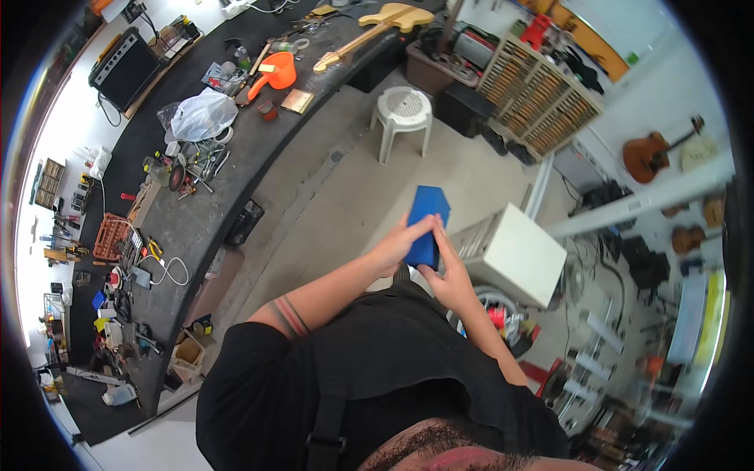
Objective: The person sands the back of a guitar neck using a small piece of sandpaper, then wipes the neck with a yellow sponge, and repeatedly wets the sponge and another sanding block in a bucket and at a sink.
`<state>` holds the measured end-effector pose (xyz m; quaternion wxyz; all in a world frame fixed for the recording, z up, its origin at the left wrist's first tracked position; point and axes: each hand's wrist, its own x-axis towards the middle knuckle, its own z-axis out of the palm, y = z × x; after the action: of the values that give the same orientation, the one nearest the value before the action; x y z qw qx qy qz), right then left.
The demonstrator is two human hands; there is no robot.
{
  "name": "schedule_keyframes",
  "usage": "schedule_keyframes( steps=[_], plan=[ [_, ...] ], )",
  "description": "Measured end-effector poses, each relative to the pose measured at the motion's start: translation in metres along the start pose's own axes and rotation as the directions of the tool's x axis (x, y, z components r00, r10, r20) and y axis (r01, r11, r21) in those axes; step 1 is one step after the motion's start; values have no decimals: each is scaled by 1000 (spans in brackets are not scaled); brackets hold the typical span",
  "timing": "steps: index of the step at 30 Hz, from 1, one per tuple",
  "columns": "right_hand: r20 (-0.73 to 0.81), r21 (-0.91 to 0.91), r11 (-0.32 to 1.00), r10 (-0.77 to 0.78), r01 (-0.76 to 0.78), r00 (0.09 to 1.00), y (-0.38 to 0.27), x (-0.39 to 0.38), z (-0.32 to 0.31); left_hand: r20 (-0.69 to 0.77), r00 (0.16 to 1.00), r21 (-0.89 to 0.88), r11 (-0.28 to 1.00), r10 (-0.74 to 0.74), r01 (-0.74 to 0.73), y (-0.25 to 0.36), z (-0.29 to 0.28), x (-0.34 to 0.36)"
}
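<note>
In front of my body I hold a blue box-shaped object (428, 206) in both hands. It has flat faces and slanted corners, and its exact kind cannot be made out. My left hand (390, 250) wraps its left side, with the thumb across the top. On the other side my right hand (449, 282) is closed around the lower right edge, fingertips meeting the left thumb. The fingers cover the middle of the object, and its lower end shows dark between the hands.
A long dark workbench (263, 161) curves along the left, bearing an orange scoop-like container (279, 72), a plastic bag (203, 116) and an electric guitar body with neck (393, 17). A white stool (403, 108) stands ahead; a white cabinet (514, 255) is close on my right.
</note>
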<state>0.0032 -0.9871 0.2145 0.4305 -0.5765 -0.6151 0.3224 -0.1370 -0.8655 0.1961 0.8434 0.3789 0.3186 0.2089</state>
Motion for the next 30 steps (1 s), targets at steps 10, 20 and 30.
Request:
schedule_keyframes(
  steps=[10,20,30],
  plan=[
    [395,242,941,129,-238,910,123,413,5,-661,719,-191,880,213,-436,151,-236,86],
    [639,-420,903,367,-93,676,361,692,52,-863,408,31,836,299,-548,247,-376,208],
    [502,-858,300,662,417,556,651,906,118,-931,300,197,978,208,-69,281,-427,238]
  ],
)
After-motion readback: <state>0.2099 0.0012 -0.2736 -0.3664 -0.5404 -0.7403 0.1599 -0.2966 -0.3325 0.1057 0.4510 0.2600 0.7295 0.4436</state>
